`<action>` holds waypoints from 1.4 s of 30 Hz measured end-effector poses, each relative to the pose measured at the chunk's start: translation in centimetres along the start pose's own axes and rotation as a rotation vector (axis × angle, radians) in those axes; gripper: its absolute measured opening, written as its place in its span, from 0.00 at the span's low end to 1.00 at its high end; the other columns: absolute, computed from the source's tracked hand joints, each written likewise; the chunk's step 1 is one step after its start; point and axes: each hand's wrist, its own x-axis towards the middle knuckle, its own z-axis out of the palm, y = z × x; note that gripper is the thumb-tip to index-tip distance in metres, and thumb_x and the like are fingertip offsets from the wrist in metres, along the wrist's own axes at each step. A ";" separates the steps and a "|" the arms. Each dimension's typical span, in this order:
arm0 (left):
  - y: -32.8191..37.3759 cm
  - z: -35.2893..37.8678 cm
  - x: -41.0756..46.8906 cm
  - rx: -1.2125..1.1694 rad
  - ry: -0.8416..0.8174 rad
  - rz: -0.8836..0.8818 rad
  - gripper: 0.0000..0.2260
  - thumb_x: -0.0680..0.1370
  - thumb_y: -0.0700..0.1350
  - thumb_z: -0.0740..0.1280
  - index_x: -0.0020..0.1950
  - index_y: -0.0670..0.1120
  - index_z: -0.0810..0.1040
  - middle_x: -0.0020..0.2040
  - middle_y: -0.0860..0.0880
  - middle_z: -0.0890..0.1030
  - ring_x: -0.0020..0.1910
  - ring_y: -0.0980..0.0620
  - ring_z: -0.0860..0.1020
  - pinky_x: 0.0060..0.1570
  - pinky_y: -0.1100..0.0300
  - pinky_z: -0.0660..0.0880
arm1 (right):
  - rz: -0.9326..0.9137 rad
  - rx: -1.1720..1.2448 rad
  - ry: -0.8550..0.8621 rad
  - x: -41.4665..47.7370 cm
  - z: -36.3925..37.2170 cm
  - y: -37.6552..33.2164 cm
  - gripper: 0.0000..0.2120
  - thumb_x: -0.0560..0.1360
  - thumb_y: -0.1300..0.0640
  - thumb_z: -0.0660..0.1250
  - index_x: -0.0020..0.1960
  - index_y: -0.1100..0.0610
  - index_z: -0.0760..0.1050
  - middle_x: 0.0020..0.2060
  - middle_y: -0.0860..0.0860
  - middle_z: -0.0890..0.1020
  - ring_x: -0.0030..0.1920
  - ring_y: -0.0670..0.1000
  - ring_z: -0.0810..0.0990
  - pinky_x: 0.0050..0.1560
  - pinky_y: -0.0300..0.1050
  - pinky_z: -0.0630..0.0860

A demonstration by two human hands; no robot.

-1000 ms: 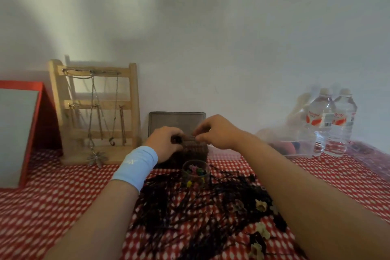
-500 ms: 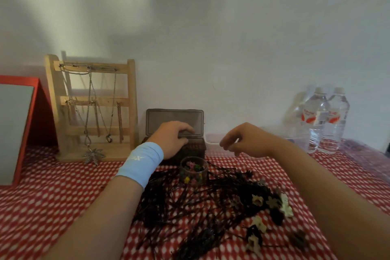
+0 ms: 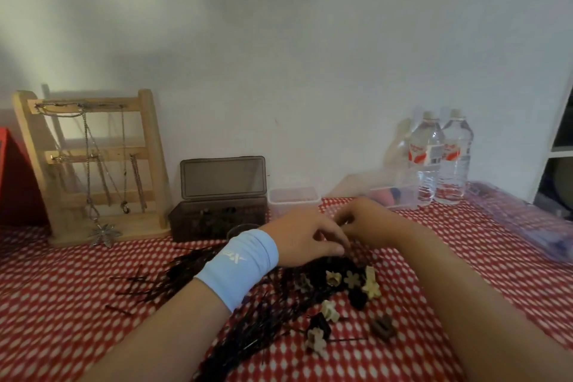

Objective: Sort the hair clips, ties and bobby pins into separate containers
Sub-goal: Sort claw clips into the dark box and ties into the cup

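Hands: my left hand [image 3: 305,237], blue wristband [image 3: 245,260] on its wrist, and my right hand [image 3: 370,220] are brought together over the far edge of the pile, the fingers of both curled and their tips close to each other. Blur hides whether either pinches anything. Directly beneath and toward me: black bobby pins [image 3: 248,307], a dense tangle on the cloth [image 3: 62,304], with a few strays lying apart to the left. Right side of the tangle: cream flower clips [image 3: 371,287], several, scattered; one brown clip [image 3: 383,327] at the near right; one dark lump [image 3: 356,299] among the flowers, tie or clip I cannot tell. Just behind my left wrist: jar [image 3: 238,229], clear, mostly hidden. Behind that, against the wall: brown box [image 3: 217,222], lid up, dark items inside. Beside the box on its right: small clear tub [image 3: 293,198]. Further right: larger clear tub [image 3: 392,195] holding something red and something blue. Touching it on its right: two water bottles [image 3: 440,158], upright, side by side. Far left: wooden stand [image 3: 148,164] hung with necklaces [image 3: 88,164], and a red frame [image 3: 14,192] at the edge. Far right: clear plastic sheet [image 3: 524,226] lying on the cloth.
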 end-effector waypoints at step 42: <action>-0.2 -1.9 -3.1 0.106 -0.285 -0.265 0.10 0.79 0.56 0.64 0.54 0.51 0.78 0.45 0.57 0.76 0.46 0.56 0.75 0.47 0.62 0.71 | -0.031 -0.117 -0.420 -2.9 -1.7 -5.2 0.10 0.68 0.43 0.78 0.49 0.39 0.85 0.47 0.35 0.84 0.52 0.39 0.78 0.61 0.44 0.74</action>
